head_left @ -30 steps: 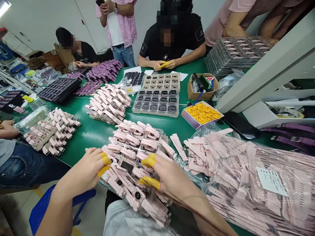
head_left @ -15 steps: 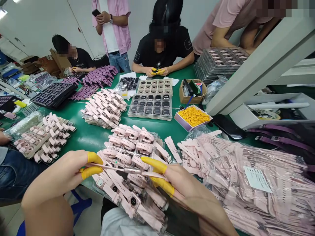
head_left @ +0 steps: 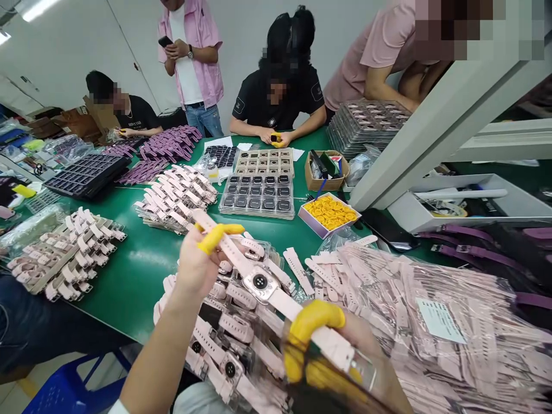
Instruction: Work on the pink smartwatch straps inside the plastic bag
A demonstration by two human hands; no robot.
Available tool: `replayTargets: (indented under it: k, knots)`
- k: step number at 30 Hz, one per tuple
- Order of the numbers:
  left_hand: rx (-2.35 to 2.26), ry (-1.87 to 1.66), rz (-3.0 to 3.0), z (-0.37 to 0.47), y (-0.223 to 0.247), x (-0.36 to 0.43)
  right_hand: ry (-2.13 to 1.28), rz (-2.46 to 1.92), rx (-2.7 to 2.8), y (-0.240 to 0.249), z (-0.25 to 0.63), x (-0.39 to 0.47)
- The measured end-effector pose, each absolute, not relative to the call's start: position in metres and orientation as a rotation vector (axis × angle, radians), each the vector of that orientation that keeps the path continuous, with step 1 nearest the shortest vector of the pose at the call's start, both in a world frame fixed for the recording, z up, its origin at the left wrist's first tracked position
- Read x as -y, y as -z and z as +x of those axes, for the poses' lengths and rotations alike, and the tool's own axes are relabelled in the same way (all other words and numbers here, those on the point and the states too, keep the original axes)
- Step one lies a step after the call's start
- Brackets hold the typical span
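Note:
A pink smartwatch [head_left: 260, 282] is stretched out between my two hands, its dark round sensor side facing up. My left hand [head_left: 200, 261], with yellow finger cots on, is closed on the holed end of its strap. Around the buckle end my right hand [head_left: 340, 339] is curled, also wearing yellow finger cots; part of it is blurred. Beneath the held watch lies a stack of clear trays with pink watches [head_left: 230, 368], some with straps looped and some lying flat.
Plastic bags of pink straps [head_left: 397, 287] fill the right side. Beyond stand a box of yellow finger cots [head_left: 330, 214], trays of dark watch faces [head_left: 257, 195] and stacked pink watches [head_left: 176, 198]. A slanted grey post [head_left: 414, 126] rises at right. Co-workers are across the table.
The watch has turned from edge-on to sensor side up, now slanting down to the right. My left hand has moved right and up; my right hand has moved right and lower.

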State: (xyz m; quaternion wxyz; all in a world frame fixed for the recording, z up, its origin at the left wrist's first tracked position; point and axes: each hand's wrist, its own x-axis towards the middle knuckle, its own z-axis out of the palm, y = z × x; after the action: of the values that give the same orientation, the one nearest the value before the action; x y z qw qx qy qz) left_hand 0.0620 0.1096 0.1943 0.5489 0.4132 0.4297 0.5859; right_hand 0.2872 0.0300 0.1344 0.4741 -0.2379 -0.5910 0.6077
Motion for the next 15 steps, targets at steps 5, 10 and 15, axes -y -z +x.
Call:
replayTargets:
  k: [5, 10, 15]
  knots:
    - [-1.157, -1.286, 1.454, 0.091, -0.154, -0.110, -1.406, -0.781, 1.266, -0.118, 0.290, -0.072]
    - [-1.185, -1.098, 2.083, 0.093, -0.135, -0.105, -1.244, -0.910, 0.996, -0.108, 0.271, -0.093]
    - [-1.142, -1.035, 2.357, 0.090, -0.128, -0.106, -1.197, -0.886, 0.889, -0.103, 0.245, -0.084]
